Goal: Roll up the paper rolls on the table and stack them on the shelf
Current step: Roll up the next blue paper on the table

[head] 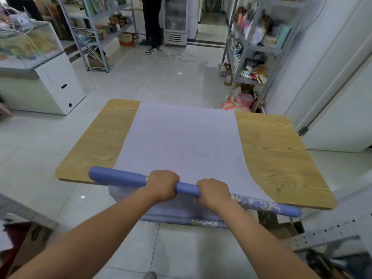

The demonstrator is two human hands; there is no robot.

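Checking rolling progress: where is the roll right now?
In the head view, the roll lies along the table's near edge, gripped near its middle by the left hand and right hand.

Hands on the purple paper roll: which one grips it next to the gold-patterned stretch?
The right hand: gold scrollwork shows on the purple paper roll just beyond it, whereas the left hand grips plain purple.

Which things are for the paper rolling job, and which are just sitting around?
For the job: paper roll, gripped by left hand and right hand; unrolled sheet; wooden table; perhaps the metal shelf rack.
Just sitting around: white cabinet; floor cable; cardboard box; standing person.
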